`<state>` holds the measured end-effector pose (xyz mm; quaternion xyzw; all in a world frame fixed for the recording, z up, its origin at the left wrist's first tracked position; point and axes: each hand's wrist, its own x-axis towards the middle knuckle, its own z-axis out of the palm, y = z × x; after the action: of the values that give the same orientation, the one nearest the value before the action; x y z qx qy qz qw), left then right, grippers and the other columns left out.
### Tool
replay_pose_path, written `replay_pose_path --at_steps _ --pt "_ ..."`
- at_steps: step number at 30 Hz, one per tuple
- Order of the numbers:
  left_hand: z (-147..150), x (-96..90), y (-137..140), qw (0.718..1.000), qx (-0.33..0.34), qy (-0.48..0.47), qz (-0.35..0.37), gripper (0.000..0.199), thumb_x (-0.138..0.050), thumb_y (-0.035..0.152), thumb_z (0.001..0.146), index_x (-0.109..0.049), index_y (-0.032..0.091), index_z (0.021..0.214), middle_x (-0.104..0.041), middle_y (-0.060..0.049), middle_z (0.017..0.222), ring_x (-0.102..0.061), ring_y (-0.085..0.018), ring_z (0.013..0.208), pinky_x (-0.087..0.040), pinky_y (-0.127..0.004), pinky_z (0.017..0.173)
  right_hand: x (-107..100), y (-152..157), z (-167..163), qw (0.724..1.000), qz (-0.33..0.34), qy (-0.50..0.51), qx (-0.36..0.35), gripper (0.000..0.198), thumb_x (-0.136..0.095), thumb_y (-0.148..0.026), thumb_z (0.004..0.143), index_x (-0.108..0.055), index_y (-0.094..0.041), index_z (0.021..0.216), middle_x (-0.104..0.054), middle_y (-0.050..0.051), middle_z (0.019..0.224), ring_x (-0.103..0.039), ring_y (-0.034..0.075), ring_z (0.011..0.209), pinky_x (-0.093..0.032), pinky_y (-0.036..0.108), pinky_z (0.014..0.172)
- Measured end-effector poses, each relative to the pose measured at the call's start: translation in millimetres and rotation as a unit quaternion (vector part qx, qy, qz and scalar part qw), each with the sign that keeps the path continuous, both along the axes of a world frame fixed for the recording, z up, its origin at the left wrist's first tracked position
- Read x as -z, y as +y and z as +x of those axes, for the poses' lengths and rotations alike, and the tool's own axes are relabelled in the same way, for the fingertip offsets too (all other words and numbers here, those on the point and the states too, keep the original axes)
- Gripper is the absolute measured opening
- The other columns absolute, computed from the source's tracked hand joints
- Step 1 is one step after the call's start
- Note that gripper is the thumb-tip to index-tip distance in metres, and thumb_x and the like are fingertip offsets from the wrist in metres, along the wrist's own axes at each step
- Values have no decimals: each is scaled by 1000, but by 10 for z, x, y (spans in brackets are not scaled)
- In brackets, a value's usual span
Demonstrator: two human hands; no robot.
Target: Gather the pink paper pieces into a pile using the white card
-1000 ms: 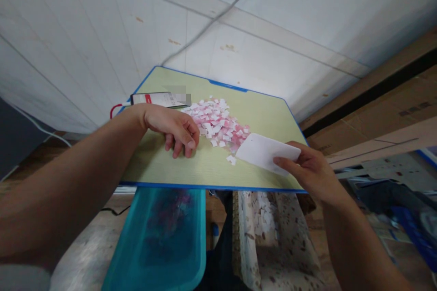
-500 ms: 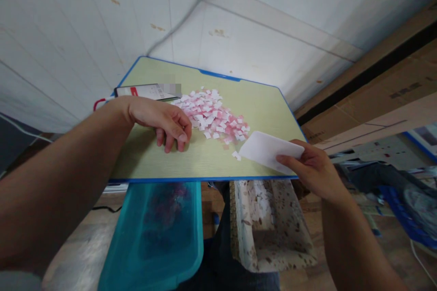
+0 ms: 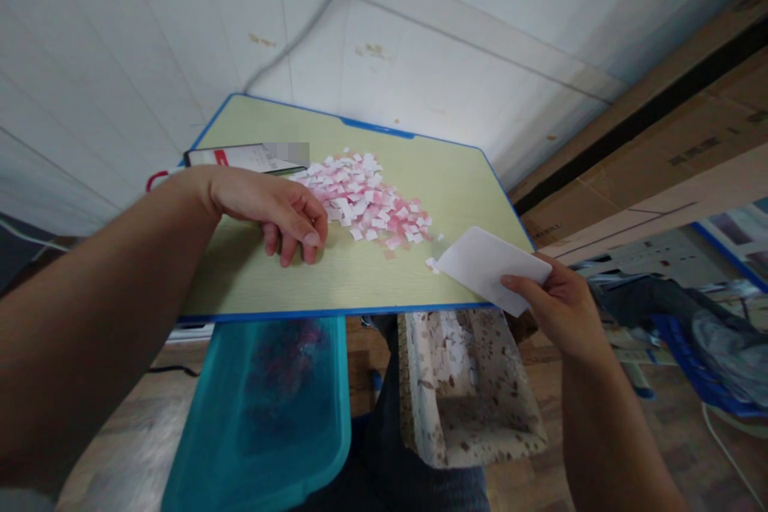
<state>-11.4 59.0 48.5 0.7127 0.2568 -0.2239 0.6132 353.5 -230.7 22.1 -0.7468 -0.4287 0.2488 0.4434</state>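
My right hand pinches a thin white card between thumb and fingers at the table's right front. The card's left corner is down by a small white piece on the tabletop. My left hand rests loosely on the table, its fingers bent but apart, with nothing visible in them. Just beyond its fingertips spreads a heap of small pink and white squares. Its palm side is hidden.
A phone lies behind my left wrist. Below the table's front edge are a teal bin on the left and a speckled, open box with white scraps on the right. Cardboard boxes stand along the right side.
My right hand has moved the card slightly right and tilted it, and the small white piece has shifted right with it. The left hand keeps its place on the table.
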Motion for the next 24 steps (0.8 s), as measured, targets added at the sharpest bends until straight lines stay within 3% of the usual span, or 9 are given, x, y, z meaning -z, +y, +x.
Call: replay_pose_path --at_steps 8,14,18,24 --pt "3 8 2 1000 -8 0 -4 39 -83 49 68 -76 24 97 -77 -8 98 -72 -22 75 -54 -24 59 49 -190 50 1000 0 3 17 30 -79 -39 78 -67 -23 100 -69 2 83 -61 19 68 -49 30 58" --pt "-13 37 -2 1000 14 0 -6 41 -68 46 83 -65 15 109 -76 -8 108 -74 -21 83 -51 -21 63 59 -281 43 999 10 -17 37 28 -79 -40 79 -68 -22 98 -70 3 84 -62 20 70 -50 30 60" --pt "-13 59 7 1000 7 10 11 44 -71 52 78 -66 18 107 -76 -8 109 -74 -21 82 -53 -24 62 31 -330 -27 997 27 -38 56 28 -79 -39 78 -70 -20 97 -70 3 82 -61 19 68 -48 29 59" --pt "-5 99 34 999 0 26 22 48 -74 58 73 -68 22 105 -76 -7 107 -73 -22 82 -53 -28 61 -41 -353 -98 1000 9 -9 7 24 -80 -35 76 -69 -19 90 -67 1 77 -58 17 65 -47 28 58"
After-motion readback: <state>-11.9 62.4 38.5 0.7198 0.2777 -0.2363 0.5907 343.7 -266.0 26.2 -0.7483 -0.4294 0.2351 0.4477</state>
